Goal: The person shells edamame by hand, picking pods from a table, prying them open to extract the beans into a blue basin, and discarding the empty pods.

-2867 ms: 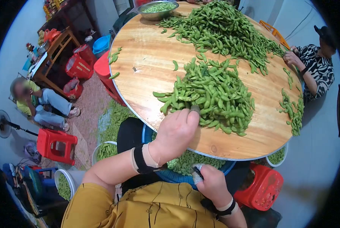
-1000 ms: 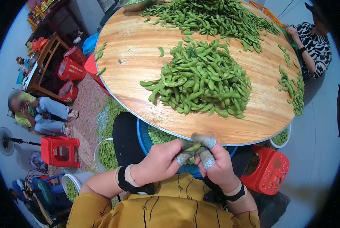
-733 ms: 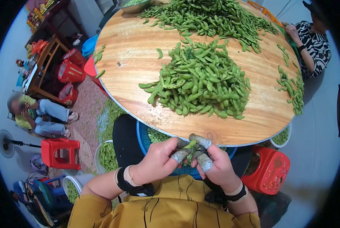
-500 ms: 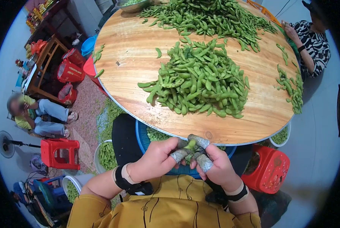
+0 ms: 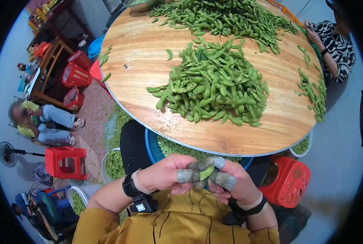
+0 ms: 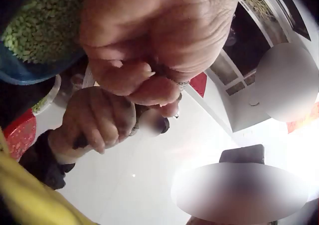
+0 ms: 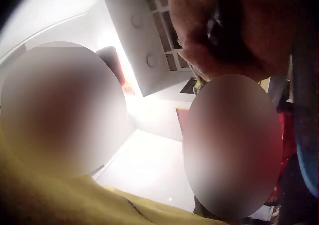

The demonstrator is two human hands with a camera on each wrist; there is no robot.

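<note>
Left hand (image 5: 169,173), right hand (image 5: 237,177): grips pinching one green pod (image 5: 207,173), low centre; loose beans (image 5: 168,148) already in blue basin (image 5: 150,142); near heap (image 5: 216,87), far heap (image 5: 230,22) on desk (image 5: 134,83) unshelled, so much left.

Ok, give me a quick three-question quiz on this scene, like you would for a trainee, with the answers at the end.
1. True or false: the left hand and the right hand both have grey wraps on some fingers.
2. Which thing is partly under the near edge of the wooden table?
A) the standing fan
B) the blue basin
C) the metal bowl
3. Fill in the blank: a green ____ shows between the fingers of the two hands.

Key: 1. True; 2. B; 3. pod
</note>
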